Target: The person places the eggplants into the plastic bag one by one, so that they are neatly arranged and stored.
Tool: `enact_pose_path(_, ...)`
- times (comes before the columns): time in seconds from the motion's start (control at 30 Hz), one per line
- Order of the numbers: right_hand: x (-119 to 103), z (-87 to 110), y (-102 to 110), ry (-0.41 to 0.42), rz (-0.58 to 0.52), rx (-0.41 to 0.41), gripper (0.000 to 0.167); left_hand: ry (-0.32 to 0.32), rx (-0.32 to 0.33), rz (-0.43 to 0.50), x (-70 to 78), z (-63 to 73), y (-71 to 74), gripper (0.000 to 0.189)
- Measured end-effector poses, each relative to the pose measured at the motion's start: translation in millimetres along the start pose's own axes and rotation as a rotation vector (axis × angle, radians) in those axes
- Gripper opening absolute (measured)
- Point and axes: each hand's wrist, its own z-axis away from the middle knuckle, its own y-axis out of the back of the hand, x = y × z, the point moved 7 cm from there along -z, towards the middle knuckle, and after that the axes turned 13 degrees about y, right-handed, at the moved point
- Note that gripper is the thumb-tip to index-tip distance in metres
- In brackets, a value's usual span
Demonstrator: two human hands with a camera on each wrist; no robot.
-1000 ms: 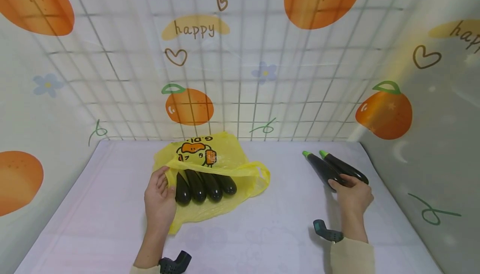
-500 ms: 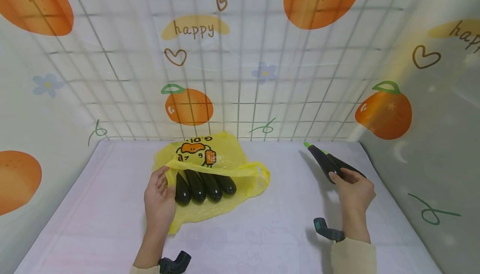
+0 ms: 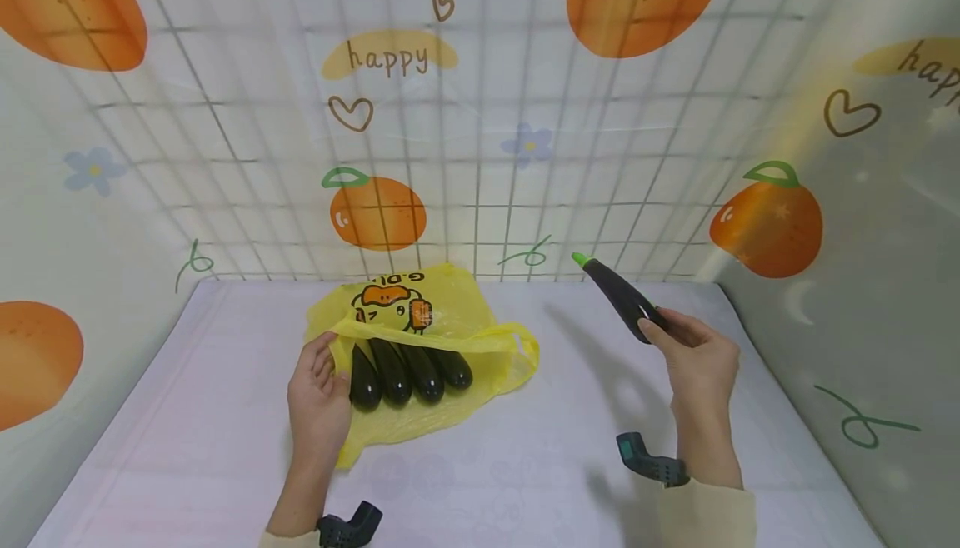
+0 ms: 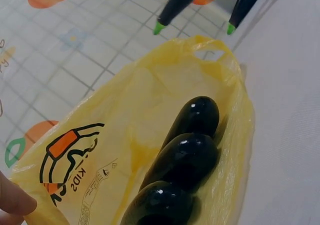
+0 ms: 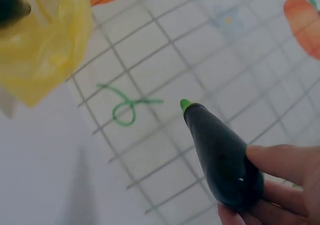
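A yellow plastic bag [image 3: 465,298] with a cartoon print lies on the table, its mouth facing the person. Several glossy dark eggplants [image 3: 427,373] lie side by side inside, their rounded ends outward. My left hand [image 3: 318,402] pinches the left edge of the bag's mouth and holds it up. On the right, my right hand [image 3: 705,365] grips the thick end of another eggplant [image 3: 618,294], lifted above the table, its green tip pointing up and left. One more eggplant [image 4: 246,5] shows in the left wrist view; in the head view the right hand and held eggplant hide it.
The white-covered table [image 3: 525,465] meets a grid wall [image 3: 495,181] behind a printed curtain. Another printed curtain [image 3: 847,298] hangs along the right side. The bag's handle loop [image 3: 528,352] sticks out to the right.
My right hand has lifted one eggplant off the table and moved it up and left, away from the other one. My left hand and the bag have stayed in place.
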Motion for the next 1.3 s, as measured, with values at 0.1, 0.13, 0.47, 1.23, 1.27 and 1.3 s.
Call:
enact_pose_path(0.1,-10.6,5.8,-3.8,0.005,-0.057,-0.007,0.051,0.002,-0.008,0.007,0.7,0.5,-0.5,0.054)
enact_pose_path(0.13,-14.2,8.1,-5.3,0.001,-0.083,-0.010,0.052,0.003,-0.011,0.009,0.8,0.6,-0.7,0.054)
enact_pose_path(0.47,-54.1,33.9,-30.1,0.119,-0.121,-0.127,0.047,0.000,-0.009,0.005,1.1,0.7,-0.1,0.054)
enact_pose_path(1.23,-77.4,109.9,-122.7,0.203,-0.144,-0.563,0.037,-0.003,-0.004,-0.018,-0.6,-1.7,0.0,0.055)
enact_pose_path(1.27,-77.3,113.5,-126.6,0.199,-0.149,-0.579,0.037,0.002,-0.003,-0.020,-0.6,-1.6,-0.4,0.055)
enact_pose_path(1.3,-77.1,117.1,-130.4,0.194,-0.159,-0.595,0.037,0.006,-0.003,-0.021,-0.4,-1.6,-0.7,0.055)
